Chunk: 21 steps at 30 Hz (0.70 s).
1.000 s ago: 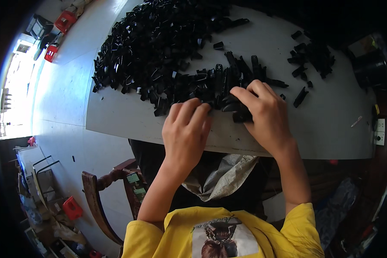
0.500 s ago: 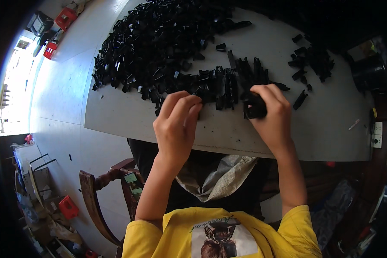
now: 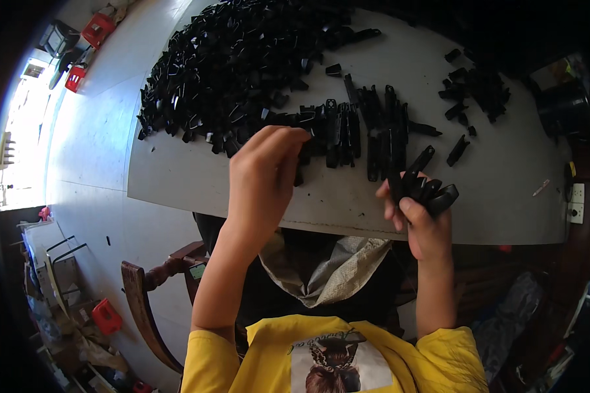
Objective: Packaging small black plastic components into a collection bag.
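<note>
Several long black plastic parts (image 3: 428, 190) are bunched in my right hand (image 3: 431, 228), which is turned palm up near the table's front edge with its fingers wrapped round them. My left hand (image 3: 259, 171) is closed at the near edge of the big heap, fingertips against some black pieces (image 3: 316, 131); whether it grips one is hidden behind the fingers. Between the hands, a row of slim black parts (image 3: 342, 134) lies side by side. More such parts (image 3: 381, 134) lie just to the right of that row.
A large heap of small black pieces (image 3: 223, 72) covers the back left of the grey table (image 3: 505, 209). A smaller pile (image 3: 482, 92) is at the back right. A whitish woven sack (image 3: 341, 265) hangs below the front edge. A wooden chair (image 3: 141, 295) stands left.
My right hand has turned palm up and come nearer, carrying its bunch of black parts; several other parts now show on the table where it was. My left hand has shifted slightly.
</note>
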Each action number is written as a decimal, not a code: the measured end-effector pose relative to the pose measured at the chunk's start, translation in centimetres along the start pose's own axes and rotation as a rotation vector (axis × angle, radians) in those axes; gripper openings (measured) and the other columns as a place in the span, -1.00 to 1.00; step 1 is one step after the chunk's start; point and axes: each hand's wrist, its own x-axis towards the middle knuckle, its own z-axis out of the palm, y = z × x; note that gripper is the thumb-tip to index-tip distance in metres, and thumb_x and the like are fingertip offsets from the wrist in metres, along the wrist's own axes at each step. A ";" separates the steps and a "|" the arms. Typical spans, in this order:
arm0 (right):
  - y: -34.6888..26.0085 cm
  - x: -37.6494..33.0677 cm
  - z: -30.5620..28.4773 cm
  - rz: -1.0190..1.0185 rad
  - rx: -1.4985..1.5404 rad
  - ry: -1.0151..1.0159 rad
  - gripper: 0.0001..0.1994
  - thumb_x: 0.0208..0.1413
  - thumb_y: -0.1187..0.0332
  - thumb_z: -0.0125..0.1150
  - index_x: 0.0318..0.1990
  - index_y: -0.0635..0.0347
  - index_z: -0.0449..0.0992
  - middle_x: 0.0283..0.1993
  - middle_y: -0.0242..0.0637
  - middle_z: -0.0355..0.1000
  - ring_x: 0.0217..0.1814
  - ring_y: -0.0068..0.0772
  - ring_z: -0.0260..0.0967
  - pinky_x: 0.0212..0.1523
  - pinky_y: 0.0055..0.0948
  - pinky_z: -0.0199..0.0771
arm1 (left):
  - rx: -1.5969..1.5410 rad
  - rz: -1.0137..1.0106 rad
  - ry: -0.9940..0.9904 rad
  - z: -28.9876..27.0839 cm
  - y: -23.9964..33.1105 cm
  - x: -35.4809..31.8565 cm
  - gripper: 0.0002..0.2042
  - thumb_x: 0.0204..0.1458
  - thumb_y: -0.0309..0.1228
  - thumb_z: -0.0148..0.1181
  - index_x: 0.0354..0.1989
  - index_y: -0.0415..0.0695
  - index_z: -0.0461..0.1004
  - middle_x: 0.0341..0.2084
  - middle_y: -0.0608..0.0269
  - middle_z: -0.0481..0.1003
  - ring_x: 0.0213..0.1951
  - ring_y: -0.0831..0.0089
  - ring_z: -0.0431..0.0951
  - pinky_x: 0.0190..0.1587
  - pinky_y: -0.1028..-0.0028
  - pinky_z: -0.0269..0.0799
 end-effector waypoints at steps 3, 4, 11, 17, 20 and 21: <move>-0.3 -0.6 0.9 0.011 -0.041 0.015 -0.73 -0.07 0.42 0.11 -0.16 0.28 0.41 -0.30 -0.15 0.48 -0.48 -0.58 0.38 -0.55 -0.70 0.29 | -0.708 -0.380 0.003 -0.1 0.7 -0.3 -0.83 0.04 -0.54 0.23 -0.18 -0.25 0.52 -0.33 0.26 0.54 -0.26 0.55 0.54 -0.22 0.56 0.47; -0.2 -0.8 0.9 -0.034 -0.111 -0.002 -0.74 -0.07 0.44 0.12 -0.17 0.26 0.42 -0.31 -0.17 0.48 -0.49 -0.59 0.37 -0.54 -0.69 0.31 | -0.807 -0.419 -0.070 -0.5 0.0 -0.7 -0.75 -0.02 -0.51 0.32 -0.15 -0.26 0.53 -0.25 0.24 0.51 -0.23 0.56 0.51 -0.20 0.61 0.43; -1.8 -1.1 1.5 -0.634 -0.720 -0.112 -0.61 -0.26 0.42 0.34 -0.17 0.28 0.49 -0.31 -0.11 0.44 -0.38 -0.22 0.45 -0.36 -0.41 0.45 | -0.440 -0.048 -0.206 -1.2 2.2 -3.8 -0.60 -0.19 -0.70 0.33 -0.08 -0.34 0.48 -0.17 0.15 0.51 -0.11 0.45 0.52 -0.11 0.56 0.41; -2.6 -1.6 2.1 -0.819 -0.895 -0.146 -0.59 -0.28 0.40 0.35 -0.17 0.36 0.49 -0.30 -0.13 0.43 -0.42 -0.23 0.44 -0.46 -0.38 0.44 | -0.373 0.010 -0.157 -1.2 3.9 -4.3 -0.58 -0.26 -0.74 0.33 -0.11 -0.33 0.48 -0.21 0.09 0.58 -0.13 0.30 0.60 -0.08 0.46 0.47; -2.9 -1.7 2.1 -0.837 -0.930 -0.148 -0.60 -0.28 0.39 0.34 -0.19 0.37 0.51 -0.30 -0.13 0.42 -0.46 -0.26 0.41 -0.50 -0.40 0.42 | -0.303 0.082 -0.156 -1.4 4.1 -4.3 -0.59 -0.27 -0.73 0.35 -0.13 -0.33 0.49 -0.22 0.06 0.59 -0.15 0.29 0.61 -0.09 0.43 0.49; -3.0 -1.8 2.2 -0.836 -0.938 -0.152 -0.60 -0.28 0.38 0.33 -0.19 0.37 0.52 -0.30 -0.13 0.42 -0.47 -0.26 0.41 -0.51 -0.41 0.41 | -0.292 0.088 -0.158 -1.5 4.1 -4.4 -0.59 -0.27 -0.72 0.35 -0.14 -0.33 0.49 -0.24 0.05 0.59 -0.17 0.28 0.61 -0.10 0.43 0.50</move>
